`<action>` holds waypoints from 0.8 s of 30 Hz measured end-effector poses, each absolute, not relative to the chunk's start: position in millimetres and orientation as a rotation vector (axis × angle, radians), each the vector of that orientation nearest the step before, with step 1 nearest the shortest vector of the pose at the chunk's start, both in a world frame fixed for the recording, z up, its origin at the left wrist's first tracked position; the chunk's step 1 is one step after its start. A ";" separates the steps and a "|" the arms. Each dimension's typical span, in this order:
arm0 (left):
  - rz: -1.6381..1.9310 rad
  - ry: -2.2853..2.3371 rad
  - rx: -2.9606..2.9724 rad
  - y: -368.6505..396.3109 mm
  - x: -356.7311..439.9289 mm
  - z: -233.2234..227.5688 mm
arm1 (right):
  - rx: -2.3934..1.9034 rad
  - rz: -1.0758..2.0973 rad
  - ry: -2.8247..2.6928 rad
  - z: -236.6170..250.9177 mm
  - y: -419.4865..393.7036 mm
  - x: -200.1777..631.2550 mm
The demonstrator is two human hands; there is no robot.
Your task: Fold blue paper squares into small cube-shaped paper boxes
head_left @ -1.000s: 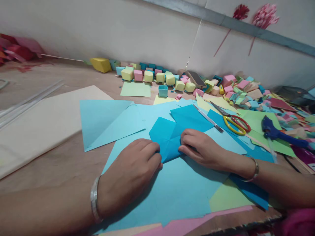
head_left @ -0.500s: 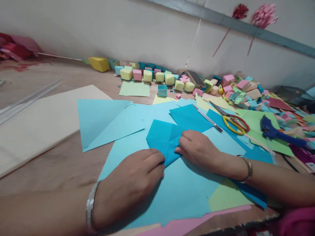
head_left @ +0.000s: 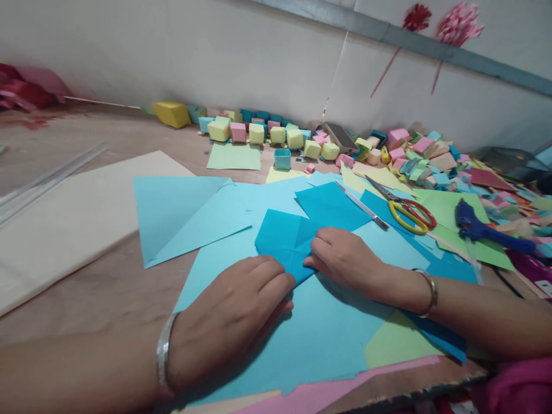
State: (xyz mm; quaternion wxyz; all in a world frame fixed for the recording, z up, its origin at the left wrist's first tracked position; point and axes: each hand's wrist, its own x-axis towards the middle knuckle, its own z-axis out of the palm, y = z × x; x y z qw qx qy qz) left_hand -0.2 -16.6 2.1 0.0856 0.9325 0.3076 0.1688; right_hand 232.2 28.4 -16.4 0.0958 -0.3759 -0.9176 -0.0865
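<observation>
since a second ago: both hands have crept closer together along the near edge of the folded teal paper (head_left: 284,241); the left hand has slid toward the right hand and nearer the person.
left hand: left hand (head_left: 233,313) lies knuckles up, fingers curled and pressed down on the near corner of the folded teal paper; a metal bangle (head_left: 163,356) circles its wrist.
right hand: right hand (head_left: 345,259) rests palm down, fingers bent, tips pressing the paper's right edge flat; a thin bracelet (head_left: 426,290) sits on that wrist.
paper: folded teal paper lies between the two hands and just beyond their fingertips, on a large light blue sheet (head_left: 302,333) that spreads under both hands.
beyond the right hand: a metal blade (head_left: 362,207), yellow-handled scissors (head_left: 407,215) and a blue glue gun (head_left: 478,230) lie on green and blue sheets.
beyond both hands: a row of small paper cubes (head_left: 259,133) runs along the wall.
left of the left hand: a cream sheet (head_left: 73,218) lies on the brown surface.
</observation>
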 end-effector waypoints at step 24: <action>0.139 0.752 3.054 -5.6 4.8 -0.1 | -1.125 -0.200 -2.727 -17.1 28.9 231.6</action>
